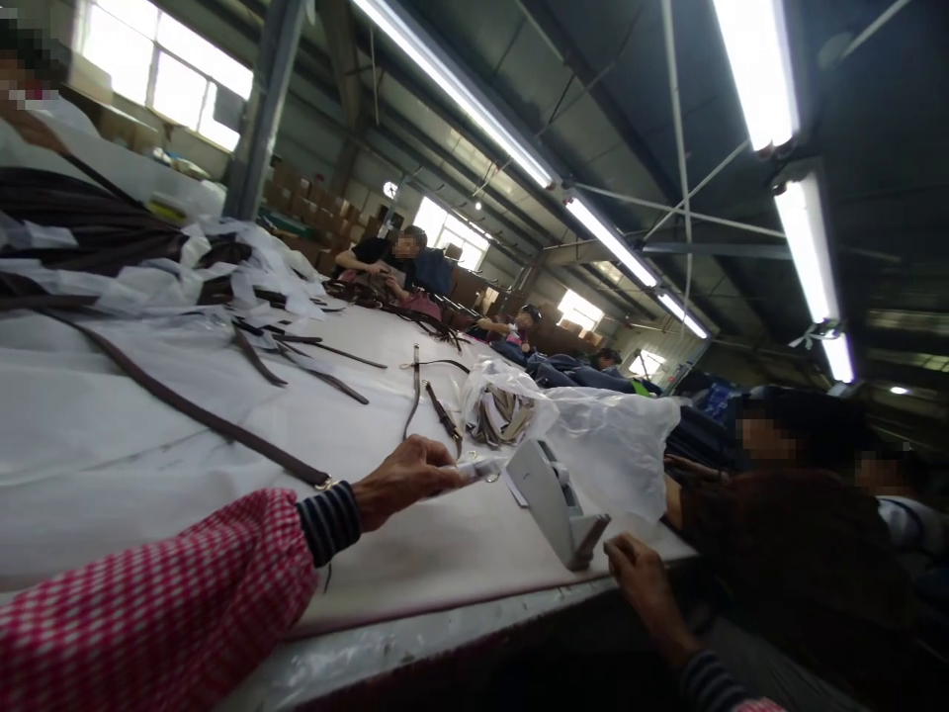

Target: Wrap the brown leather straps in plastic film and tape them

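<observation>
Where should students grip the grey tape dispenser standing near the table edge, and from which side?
Grip the grey tape dispenser around its flat middle, coming from the near table edge with the right hand, which is already beside it. It stands tilted, and its flat sides suit a grip; avoid the dark lower tip.

Item point(475, 469) in L hand point(404, 482) blurred, prob. clear plastic wrap.
</observation>
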Motion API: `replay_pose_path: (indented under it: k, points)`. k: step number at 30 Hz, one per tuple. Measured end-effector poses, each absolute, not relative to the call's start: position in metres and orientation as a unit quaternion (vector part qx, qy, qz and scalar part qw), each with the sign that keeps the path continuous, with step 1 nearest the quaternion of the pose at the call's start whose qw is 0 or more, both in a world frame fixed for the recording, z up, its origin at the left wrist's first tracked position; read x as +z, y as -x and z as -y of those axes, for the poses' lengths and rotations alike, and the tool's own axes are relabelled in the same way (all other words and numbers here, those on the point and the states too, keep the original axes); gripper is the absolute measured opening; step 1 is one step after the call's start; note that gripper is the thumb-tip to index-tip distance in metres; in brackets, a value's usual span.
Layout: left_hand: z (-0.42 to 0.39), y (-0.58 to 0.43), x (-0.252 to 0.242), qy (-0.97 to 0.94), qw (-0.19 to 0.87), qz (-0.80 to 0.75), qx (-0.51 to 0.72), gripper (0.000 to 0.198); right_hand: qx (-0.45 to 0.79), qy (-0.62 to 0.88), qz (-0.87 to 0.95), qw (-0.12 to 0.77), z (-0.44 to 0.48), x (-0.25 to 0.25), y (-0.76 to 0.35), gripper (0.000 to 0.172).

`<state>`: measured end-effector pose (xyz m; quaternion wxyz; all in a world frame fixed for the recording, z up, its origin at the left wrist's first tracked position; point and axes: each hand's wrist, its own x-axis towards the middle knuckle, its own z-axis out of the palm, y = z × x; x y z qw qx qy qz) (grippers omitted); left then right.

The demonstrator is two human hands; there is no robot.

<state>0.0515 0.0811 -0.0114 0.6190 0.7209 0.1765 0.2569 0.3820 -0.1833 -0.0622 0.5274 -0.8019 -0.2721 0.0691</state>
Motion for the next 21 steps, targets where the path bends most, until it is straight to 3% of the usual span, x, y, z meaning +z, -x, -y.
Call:
replay_pose_path:
  k: [4,11,15,21]
  points:
    - [-0.08,-0.053,-0.014,-0.717,0.622,-0.185,0.256,0.036,0.049,0.822,0.229,0.52,0.206,-0.093,-0.378,0.057]
    - [-0.066,-0.057,-0.022,-0.721,0.622,-0.194,0.238,0.038,0.207,0.716,0.348,0.569,0.154,-0.09,-0.281,0.057]
    - [-0.057,-0.058,-0.022,-0.763,0.55,-0.228,0.25,0.038,0.27,0.636,0.423,0.587,0.108,-0.066,-0.213,0.046]
    - [-0.056,-0.06,-0.034,-0.814,0.429,-0.265,0.29,0.025,0.313,0.574,0.388,0.65,0.07,-0.056,-0.18,0.043]
